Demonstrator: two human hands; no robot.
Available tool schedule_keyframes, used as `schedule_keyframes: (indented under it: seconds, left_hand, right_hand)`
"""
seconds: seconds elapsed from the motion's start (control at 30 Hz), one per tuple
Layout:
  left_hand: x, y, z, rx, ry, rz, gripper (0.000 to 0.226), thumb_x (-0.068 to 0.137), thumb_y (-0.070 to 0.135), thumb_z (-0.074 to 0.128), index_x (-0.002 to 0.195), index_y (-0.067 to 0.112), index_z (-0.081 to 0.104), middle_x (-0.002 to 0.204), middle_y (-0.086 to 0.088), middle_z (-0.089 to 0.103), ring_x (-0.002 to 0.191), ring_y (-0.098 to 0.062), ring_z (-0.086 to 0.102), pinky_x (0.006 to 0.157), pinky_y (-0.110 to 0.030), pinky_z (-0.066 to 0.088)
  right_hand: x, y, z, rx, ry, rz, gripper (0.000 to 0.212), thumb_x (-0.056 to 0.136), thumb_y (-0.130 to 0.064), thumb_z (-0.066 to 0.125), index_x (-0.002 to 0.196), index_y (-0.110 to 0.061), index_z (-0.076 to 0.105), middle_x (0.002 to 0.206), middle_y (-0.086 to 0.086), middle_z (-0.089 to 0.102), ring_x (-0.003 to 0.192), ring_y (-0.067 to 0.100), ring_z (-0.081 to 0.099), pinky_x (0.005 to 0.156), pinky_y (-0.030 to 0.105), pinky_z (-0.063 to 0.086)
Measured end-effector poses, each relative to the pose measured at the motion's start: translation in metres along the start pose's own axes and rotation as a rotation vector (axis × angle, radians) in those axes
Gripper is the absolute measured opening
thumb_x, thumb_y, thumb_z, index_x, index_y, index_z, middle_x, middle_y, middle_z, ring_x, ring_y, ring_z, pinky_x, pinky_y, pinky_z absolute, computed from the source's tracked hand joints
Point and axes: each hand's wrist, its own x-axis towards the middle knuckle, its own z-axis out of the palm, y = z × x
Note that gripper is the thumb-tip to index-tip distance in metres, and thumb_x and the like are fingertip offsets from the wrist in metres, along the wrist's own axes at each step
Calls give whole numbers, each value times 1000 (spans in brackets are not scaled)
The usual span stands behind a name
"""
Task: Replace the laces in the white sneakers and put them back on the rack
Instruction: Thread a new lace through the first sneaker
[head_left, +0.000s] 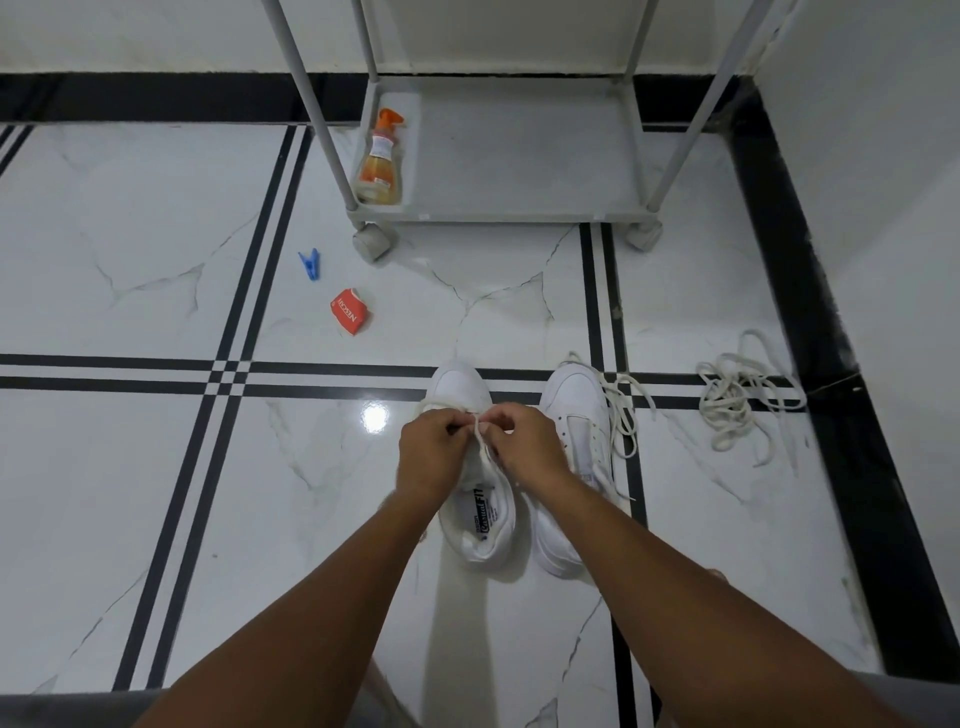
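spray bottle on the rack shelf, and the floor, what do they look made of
Spray bottle: likely clear plastic, since amber liquid shows through; the orange trigger head looks opaque plastic. Floor: glossy white marble or marble-look tile, going by the grey veining and a bright light reflection.

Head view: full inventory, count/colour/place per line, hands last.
sneakers: 2, white, floor centre, side by side
lace: 1, white, on left sneaker, pinched by both hands
loose lace: 1, cream, draped at right sneaker
lace pile: 1, cream, floor right
rack: 1, grey, wheeled, by wall
spray bottle: 1, orange, rack bottom shelf
clothes peg: 1, blue, floor
sachet: 1, red, floor
left hand
right hand
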Motion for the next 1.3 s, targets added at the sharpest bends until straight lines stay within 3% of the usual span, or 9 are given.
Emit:
schedule_keyframes:
  seconds: [0.1, 0.2, 0.37, 0.57, 0.73, 0.87, 1.03, 1.13, 1.3]
  left_hand:
    - [2, 1, -5, 10, -57, 22, 15, 89, 15, 71, 102, 19, 76, 94, 8, 70, 89, -12, 66, 86, -25, 53]
    - [-9, -7, -7, 17, -11, -27, 52, 77, 25, 80, 123, 25, 55, 116, 6, 49, 98, -13, 57, 82, -24, 48]
    - [-23, -20, -8, 58, 23, -276, 64, 75, 56, 79, 120, 28, 42, 115, 1, 50, 96, -21, 60, 81, -36, 53]
    - [-16, -11, -9, 10, 77, -334, 91, 75, 56, 80, 146, 23, 34, 137, -10, 47, 116, -30, 58, 89, -38, 52]
    - [-16, -14, -10, -46, 39, -335, 106, 73, 54, 84, 155, 25, 24, 148, -11, 39, 130, -30, 49, 99, -39, 48]
    - [-14, -15, -15, -66, 7, -320, 112, 73, 54, 83, 158, 25, 18, 154, -11, 33, 139, -29, 40, 107, -40, 43]
    - [-15, -12, -13, -64, 3, -295, 105, 77, 53, 81, 157, 20, 22, 155, -11, 34, 139, -28, 39, 107, -38, 41]
    - [-17, -11, -10, -80, -3, -308, 100, 79, 54, 79, 156, 20, 24, 154, -11, 34, 138, -28, 41, 104, -37, 41]
    - [-18, -9, -10, -68, -21, -287, 93, 81, 46, 79, 154, 20, 28, 150, -10, 36, 134, -27, 45, 93, -26, 34]
  right_hand:
    - [0, 1, 1, -35, -1, -12, 9, 95, -25, 65, 86, -26, 67, 90, -9, 69, 84, 10, 64, 80, 31, 53]
    - [6, -12, -5, -64, -32, 6, 13, 100, -20, 52, 89, -20, 59, 92, -3, 66, 85, 17, 63, 81, 37, 53]
    - [22, -52, -33, 969, 136, 312, 16, 106, -10, 33, 95, -13, 45, 83, 15, 65, 68, 27, 63, 72, 44, 59]
    - [7, -26, -16, -662, -261, 59, 52, 98, -62, 43, 105, -13, 60, 97, 6, 65, 84, 25, 58, 72, 36, 45]
    - [-3, -50, -3, -191, 142, -178, 37, 105, -37, 47, 75, -16, 50, 87, 2, 54, 77, 18, 53, 70, 29, 37]
    - [6, -71, -19, 546, 265, 31, 39, 106, -41, 39, 79, -15, 49, 74, 2, 60, 69, 22, 57, 66, 36, 44]
    - [-2, -31, -16, -409, 45, -40, 41, 99, -56, 48, 113, -17, 50, 97, 2, 65, 89, 26, 64, 68, 34, 44]
    - [-3, -24, -9, -732, -110, 52, 50, 99, -60, 43, 108, -14, 61, 103, 6, 68, 97, 28, 65, 73, 34, 44]
    - [7, -67, -27, 141, 51, 66, 48, 100, -37, 55, 63, -7, 48, 63, 2, 47, 60, 16, 43, 62, 30, 32]
